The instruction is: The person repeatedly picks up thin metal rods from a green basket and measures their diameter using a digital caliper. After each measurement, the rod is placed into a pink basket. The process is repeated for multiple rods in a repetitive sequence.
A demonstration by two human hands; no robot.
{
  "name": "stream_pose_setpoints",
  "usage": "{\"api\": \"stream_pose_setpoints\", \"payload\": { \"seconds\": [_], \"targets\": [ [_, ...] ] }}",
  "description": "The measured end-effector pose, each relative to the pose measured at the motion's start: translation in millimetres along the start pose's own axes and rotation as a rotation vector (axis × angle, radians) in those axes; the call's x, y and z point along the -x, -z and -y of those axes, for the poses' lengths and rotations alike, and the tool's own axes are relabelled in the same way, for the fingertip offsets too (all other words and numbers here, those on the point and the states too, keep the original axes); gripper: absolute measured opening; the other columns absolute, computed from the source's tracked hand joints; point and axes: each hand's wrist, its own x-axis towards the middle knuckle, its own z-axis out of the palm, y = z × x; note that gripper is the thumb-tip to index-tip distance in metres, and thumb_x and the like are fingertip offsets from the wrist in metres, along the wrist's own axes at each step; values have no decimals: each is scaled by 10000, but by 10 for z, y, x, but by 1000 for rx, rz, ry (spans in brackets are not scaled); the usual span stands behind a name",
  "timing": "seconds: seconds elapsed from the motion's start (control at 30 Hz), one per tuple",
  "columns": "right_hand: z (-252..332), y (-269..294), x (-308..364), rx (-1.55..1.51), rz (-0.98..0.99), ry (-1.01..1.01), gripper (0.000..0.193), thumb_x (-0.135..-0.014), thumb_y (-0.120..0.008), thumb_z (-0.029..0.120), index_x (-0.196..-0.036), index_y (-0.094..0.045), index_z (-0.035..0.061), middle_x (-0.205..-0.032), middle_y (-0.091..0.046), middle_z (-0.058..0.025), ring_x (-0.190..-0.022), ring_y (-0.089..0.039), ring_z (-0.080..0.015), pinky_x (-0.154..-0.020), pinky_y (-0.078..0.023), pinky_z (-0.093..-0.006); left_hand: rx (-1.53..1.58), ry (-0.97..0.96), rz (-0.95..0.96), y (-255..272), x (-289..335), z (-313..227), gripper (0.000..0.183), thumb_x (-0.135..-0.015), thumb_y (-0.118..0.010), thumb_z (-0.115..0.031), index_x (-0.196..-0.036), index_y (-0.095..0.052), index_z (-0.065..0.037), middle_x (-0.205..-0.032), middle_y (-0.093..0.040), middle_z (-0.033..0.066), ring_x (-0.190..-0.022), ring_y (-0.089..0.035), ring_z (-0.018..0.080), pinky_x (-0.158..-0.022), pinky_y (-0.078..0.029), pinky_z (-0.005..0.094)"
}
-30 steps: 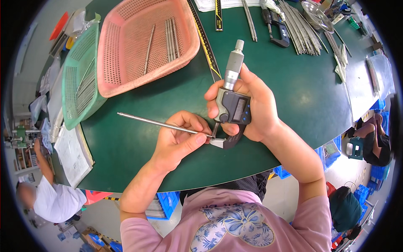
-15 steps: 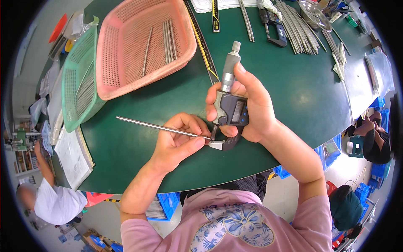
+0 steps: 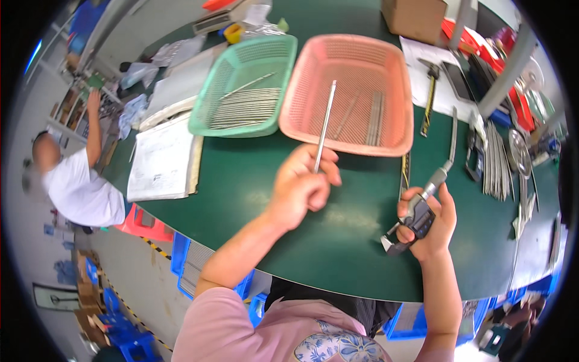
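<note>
A slim metal rod (image 3: 326, 117) slants up from my left hand (image 3: 298, 188), pinched near its lower end. Its upper part crosses in front of the pink plastic basket (image 3: 401, 78), in which a few similar rods lie. My right hand (image 3: 435, 232) is wrapped round a digital micrometer (image 3: 420, 218), its grey barrel pointing up and away. Nothing sits between the micrometer's jaws, near its lower left end. Left of the pink basket stands a green basket (image 3: 202, 114) holding several rods lined up side by side.
Papers (image 3: 161, 160) lie on the green table (image 3: 338, 253) at left. At right are a bundle of rods (image 3: 496, 160), another micrometer (image 3: 475, 151), a metal bowl (image 3: 518, 151) and a phone (image 3: 457, 81). A cardboard box (image 3: 413, 18) stands at the back. Another person (image 3: 84, 181) works at far left.
The rod has left the micrometer's jaws; my left hand has carried it up toward the pink basket and tilted it upright. My right hand keeps the micrometer. The view has swung left.
</note>
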Motion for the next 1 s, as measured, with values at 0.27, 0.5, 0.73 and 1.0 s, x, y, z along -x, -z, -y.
{"api": "stream_pose_setpoints", "payload": {
  "seconds": [0.27,0.5,0.73,1.0],
  "targets": [
    [-56,-6,-23,61,-8,6,561,-841,-293,518,-867,-519,6,-675,-544,-130,-367,-425,-186,-351,-348,-285,-1015,-193,-320,1571,-234,-1048,184,-711,-558,-2,-890,-596,-22,-791,-581,58,-653,-498,85,-577,-407,218],
    [-40,29,-34,81,-56,57,539,-846,-302,497,-878,-518,4,-675,-545,-131,-370,-424,-184,-357,-348,-284,-1528,18,100,2017,-604,-1170,265,-610,-646,24,-858,-654,-68,-845,-562,83,-857,-538,222,-787,-429,306],
    [-25,47,-47,19,-9,25,515,-831,-339,481,-889,-517,2,-690,-541,-140,-393,-431,-192,-372,-361,-284,-1320,215,-36,2205,-1188,-1265,214,-706,-592,-76,-904,-627,-1,-927,-611,120,-878,-579,215,-795,-446,314],
    [-12,77,-55,48,21,28,488,-803,-372,454,-897,-530,3,-703,-545,-138,-410,-431,-198,-399,-365,-296,-1876,152,-327,2051,-1623,-940,308,-686,-500,-3,-947,-639,-89,-1004,-602,140,-950,-563,284,-802,-442,350]
  ]
}}
